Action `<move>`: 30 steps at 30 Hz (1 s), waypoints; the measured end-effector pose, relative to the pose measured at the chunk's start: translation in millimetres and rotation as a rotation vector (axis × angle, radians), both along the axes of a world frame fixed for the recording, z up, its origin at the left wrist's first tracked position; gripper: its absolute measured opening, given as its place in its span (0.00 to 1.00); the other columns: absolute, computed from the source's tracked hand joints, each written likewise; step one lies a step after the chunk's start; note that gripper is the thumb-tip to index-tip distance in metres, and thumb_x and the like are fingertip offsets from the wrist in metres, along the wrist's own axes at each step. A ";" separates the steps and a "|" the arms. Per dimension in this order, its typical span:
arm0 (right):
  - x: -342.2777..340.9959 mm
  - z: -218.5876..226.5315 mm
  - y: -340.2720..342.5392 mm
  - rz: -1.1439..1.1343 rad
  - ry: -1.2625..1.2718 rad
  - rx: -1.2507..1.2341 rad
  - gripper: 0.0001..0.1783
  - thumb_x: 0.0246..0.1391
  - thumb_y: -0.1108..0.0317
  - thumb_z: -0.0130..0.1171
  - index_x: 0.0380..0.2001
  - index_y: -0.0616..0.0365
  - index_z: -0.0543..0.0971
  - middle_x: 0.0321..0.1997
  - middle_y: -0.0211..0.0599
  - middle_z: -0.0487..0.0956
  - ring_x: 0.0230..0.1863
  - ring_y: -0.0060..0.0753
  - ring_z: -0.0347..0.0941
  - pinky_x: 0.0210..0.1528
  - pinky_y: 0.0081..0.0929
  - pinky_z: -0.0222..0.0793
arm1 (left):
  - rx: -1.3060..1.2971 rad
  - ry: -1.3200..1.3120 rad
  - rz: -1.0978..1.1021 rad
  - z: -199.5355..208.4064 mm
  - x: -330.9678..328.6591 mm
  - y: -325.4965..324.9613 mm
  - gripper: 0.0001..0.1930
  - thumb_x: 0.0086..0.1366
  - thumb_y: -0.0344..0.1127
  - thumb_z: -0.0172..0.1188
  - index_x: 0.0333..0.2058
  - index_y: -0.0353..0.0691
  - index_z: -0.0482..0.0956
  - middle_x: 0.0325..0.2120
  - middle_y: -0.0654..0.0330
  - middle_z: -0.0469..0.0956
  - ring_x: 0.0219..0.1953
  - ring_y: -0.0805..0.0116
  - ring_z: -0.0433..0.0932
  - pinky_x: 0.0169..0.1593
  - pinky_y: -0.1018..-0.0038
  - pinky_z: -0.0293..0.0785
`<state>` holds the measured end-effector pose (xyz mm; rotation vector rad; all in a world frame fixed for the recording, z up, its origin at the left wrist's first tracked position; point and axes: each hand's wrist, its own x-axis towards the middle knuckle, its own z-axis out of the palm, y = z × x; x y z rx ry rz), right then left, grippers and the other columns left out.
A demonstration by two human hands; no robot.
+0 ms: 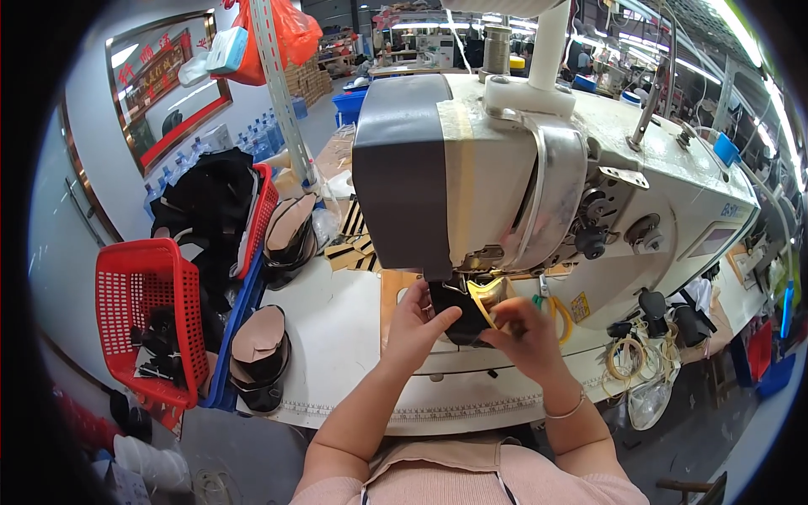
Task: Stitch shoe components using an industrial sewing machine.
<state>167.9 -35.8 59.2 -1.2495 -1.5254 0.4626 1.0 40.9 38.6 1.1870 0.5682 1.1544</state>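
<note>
Under the head of a large white and grey sewing machine (522, 168) lies a black shoe upper (459, 313) with a shiny gold lining or edge (488, 296). My left hand (414, 326) holds its left side, thumb stretched across the black face and the fingers around the edge behind. At the right, my right hand (526, 334) pinches the upper beside the gold part with bent fingers. The needle area is just beyond both hands and partly hidden. Scissors with yellow handles (562, 321) are right of my right hand, against the machine.
Stacked black shoe pieces with beige linings (259, 345) stand left on the white table (332, 316). A red basket (139, 269) and a pile of black material (206, 198) are farther left. Rolls of tan tape (624, 360) sit at the right. A ruler strip (421, 412) runs along the front edge.
</note>
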 end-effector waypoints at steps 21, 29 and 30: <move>16.0 26.7 4.7 0.126 -0.668 0.311 0.10 0.41 0.70 0.62 0.31 0.56 0.77 0.27 0.30 0.73 0.23 0.33 0.72 0.24 0.25 0.68 | -0.132 -0.057 -0.097 -4.0 -7.0 12.9 0.24 0.51 0.23 0.61 0.47 0.35 0.64 0.38 0.60 0.71 0.40 0.75 0.72 0.46 0.79 0.70; 15.3 11.8 9.3 -0.159 -0.171 0.443 0.13 0.44 0.74 0.60 0.36 0.62 0.73 0.31 0.39 0.72 0.26 0.30 0.72 0.25 0.22 0.66 | -0.174 -0.068 -0.119 -6.0 -8.7 14.7 0.22 0.52 0.23 0.60 0.46 0.35 0.66 0.38 0.60 0.71 0.40 0.74 0.72 0.45 0.80 0.70; 14.6 10.2 11.1 -0.213 -0.121 0.365 0.16 0.44 0.72 0.62 0.38 0.62 0.71 0.32 0.38 0.71 0.26 0.31 0.71 0.24 0.23 0.66 | -0.196 -0.082 -0.126 -6.2 -9.0 14.6 0.21 0.53 0.23 0.60 0.46 0.35 0.66 0.39 0.61 0.71 0.40 0.74 0.72 0.45 0.80 0.71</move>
